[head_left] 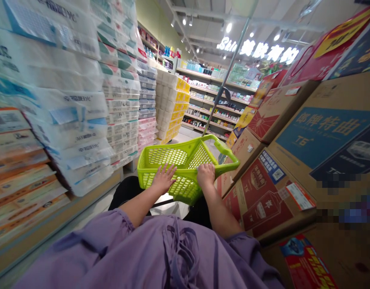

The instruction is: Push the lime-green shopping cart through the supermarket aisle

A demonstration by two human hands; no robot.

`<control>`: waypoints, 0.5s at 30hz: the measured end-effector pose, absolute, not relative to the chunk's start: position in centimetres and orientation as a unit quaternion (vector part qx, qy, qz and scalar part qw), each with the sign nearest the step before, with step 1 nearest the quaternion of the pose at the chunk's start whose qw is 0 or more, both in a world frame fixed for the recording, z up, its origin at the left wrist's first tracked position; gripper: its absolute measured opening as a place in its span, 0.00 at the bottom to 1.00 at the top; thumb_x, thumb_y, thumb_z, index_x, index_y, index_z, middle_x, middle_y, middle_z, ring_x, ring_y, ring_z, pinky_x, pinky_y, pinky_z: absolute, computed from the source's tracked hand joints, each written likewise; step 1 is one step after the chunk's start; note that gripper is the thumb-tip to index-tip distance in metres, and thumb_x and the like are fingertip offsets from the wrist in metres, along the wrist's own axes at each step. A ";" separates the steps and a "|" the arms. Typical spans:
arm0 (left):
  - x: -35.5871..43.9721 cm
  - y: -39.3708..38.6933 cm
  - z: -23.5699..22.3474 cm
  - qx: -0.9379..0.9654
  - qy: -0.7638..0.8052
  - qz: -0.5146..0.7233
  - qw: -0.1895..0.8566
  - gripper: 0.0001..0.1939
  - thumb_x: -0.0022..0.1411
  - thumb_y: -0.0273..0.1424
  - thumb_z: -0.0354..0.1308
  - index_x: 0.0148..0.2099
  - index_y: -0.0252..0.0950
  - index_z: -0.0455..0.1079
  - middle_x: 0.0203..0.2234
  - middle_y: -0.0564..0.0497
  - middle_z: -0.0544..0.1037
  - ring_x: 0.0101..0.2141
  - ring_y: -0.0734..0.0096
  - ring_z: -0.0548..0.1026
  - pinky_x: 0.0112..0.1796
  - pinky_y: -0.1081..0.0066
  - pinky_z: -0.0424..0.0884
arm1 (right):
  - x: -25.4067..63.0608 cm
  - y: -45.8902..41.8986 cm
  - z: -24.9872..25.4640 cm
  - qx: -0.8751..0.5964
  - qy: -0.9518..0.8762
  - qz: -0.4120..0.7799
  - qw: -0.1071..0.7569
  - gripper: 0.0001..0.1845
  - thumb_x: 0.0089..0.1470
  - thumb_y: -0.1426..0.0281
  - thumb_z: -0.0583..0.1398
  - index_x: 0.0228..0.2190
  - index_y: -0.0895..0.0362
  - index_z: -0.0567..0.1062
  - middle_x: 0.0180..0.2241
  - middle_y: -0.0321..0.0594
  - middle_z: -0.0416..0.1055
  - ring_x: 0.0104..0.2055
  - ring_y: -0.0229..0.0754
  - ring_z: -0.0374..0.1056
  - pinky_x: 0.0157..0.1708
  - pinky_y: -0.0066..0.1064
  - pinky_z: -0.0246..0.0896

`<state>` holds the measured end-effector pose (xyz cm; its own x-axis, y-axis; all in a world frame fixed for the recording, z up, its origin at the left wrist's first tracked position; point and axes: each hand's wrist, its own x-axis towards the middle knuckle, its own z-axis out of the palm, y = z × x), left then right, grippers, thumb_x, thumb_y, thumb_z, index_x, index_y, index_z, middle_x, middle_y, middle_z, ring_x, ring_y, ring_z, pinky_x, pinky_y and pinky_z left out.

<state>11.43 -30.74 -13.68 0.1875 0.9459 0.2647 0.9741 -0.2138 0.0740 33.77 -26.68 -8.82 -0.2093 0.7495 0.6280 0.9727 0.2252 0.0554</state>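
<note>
A bright green plastic shopping basket point(186, 186) with latticed sides sits tilted in front of my lap, and no goods show inside it. My left hand point(164, 178) lies on its near rim and side wall with the fingers spread. Further right, my right hand point(206, 174) grips the same rim, its fingers curled over the edge close to the handle point(229, 160). The handle sticks out toward the right, near the stacked boxes. Part of the basket's underside is hidden.
Wrapped tissue packs point(79, 120) are piled high at left, with yellow-and-white packs point(172, 106) beyond. Printed cardboard boxes point(272, 196) are stacked close at right. A slanting metal pole point(229, 72) rises behind the basket. Stocked shelves point(209, 98) stand at the aisle's far end.
</note>
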 end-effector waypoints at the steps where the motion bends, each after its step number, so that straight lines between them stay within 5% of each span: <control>1: 11.2 -30.5 -13.7 -0.767 -0.627 -0.122 0.059 0.31 0.67 0.41 0.44 0.69 0.44 0.46 0.68 0.52 0.46 0.67 0.52 0.40 0.63 0.51 0.35 | 33.3 -26.8 -8.8 -0.577 -0.749 -0.225 0.237 0.13 0.59 0.72 0.51 0.31 0.57 0.75 0.37 0.50 0.72 0.46 0.51 0.60 0.58 0.43 0.40; 8: 9.0 -28.9 -13.3 -0.730 -0.673 -0.094 0.068 0.29 0.68 0.39 0.41 0.69 0.44 0.47 0.68 0.50 0.47 0.66 0.53 0.45 0.63 0.49 0.35 | 34.4 -27.8 -6.4 -0.533 -0.793 -0.202 0.216 0.13 0.59 0.74 0.52 0.36 0.53 0.76 0.38 0.43 0.73 0.45 0.46 0.62 0.51 0.36 0.45; 15: 8.6 -27.7 -11.4 -0.695 -0.714 -0.085 0.031 0.29 0.69 0.37 0.39 0.69 0.37 0.48 0.67 0.43 0.51 0.65 0.48 0.49 0.62 0.46 0.42 | 37.8 -28.2 -3.5 -0.634 -0.680 -0.259 0.261 0.16 0.61 0.69 0.51 0.27 0.58 0.76 0.32 0.46 0.73 0.38 0.46 0.62 0.43 0.36 0.47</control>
